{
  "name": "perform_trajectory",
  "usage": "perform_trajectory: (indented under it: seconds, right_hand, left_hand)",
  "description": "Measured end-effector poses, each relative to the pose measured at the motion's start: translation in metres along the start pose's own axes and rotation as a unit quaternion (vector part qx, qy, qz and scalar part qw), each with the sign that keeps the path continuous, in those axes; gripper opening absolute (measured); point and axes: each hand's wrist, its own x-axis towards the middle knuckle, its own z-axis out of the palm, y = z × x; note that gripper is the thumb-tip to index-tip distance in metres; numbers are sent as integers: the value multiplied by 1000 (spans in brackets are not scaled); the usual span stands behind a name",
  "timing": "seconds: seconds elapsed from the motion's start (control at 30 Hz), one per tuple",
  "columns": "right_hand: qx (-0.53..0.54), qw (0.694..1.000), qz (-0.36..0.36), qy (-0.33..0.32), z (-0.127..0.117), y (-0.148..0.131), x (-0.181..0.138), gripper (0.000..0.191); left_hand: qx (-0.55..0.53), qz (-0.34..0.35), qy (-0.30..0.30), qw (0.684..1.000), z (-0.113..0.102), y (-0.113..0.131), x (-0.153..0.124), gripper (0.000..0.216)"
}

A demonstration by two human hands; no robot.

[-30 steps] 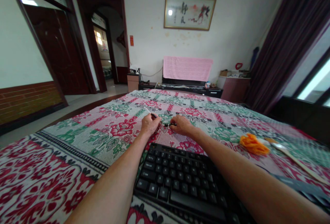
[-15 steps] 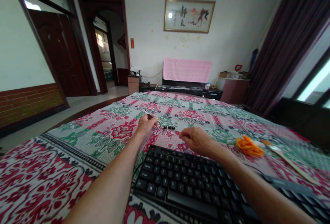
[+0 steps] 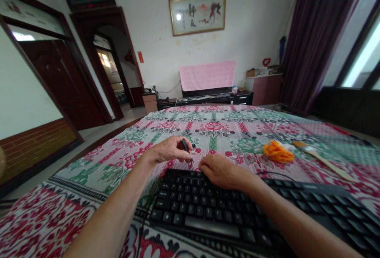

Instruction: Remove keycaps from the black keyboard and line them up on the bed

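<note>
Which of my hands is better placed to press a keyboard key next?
Probably your right hand: it's at the far edge of the keyboard, while your left hand is beyond it, apparently holding a small black piece.

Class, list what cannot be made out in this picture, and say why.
Head view, now:
- Dark piece in the left hand: too small to identify, partly covered by that hand.
- Right hand: curled, hiding whether it holds anything.
- Black keyboard: the right forearm covers some keys.
</note>
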Motion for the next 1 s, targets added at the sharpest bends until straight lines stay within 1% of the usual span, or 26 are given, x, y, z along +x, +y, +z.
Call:
perform_trajectory:
  seconds: [0.07, 0.17, 0.33, 0.47, 0.53, 0.63, 0.77, 1.0]
  right_hand:
    - [-5, 1000, -3, -3, 2, 2, 0, 29]
    - [-7, 1000, -7, 1, 6, 7, 2, 32]
    - [-15, 1000, -3, 3, 13, 12, 5, 36]
    - [-24, 1000, 2, 13, 16, 14, 7, 37]
    - [-30, 999, 7, 19, 17, 16, 8, 36]
    - [-31, 998, 35, 32, 19, 21, 10, 36]
    - [-26, 997, 62, 45, 22, 25, 10, 36]
    - [-34, 996, 72, 43, 26, 23, 8, 39]
  left_hand:
    - [21, -9, -3, 1000, 4, 1, -4, 24]
    - [40, -8, 15, 999, 7, -2, -11, 24]
    - [7, 8, 36, 999, 8, -11, -18, 23]
    - [1, 5, 60, 998, 12, -12, -18, 22]
    - [-8, -5, 59, 998, 15, -12, -17, 21]
    - [-16, -11, 54, 998, 18, -13, -17, 21]
    - [7, -2, 50, 999, 19, -18, -16, 21]
    - [40, 18, 47, 998, 22, -20, -15, 20]
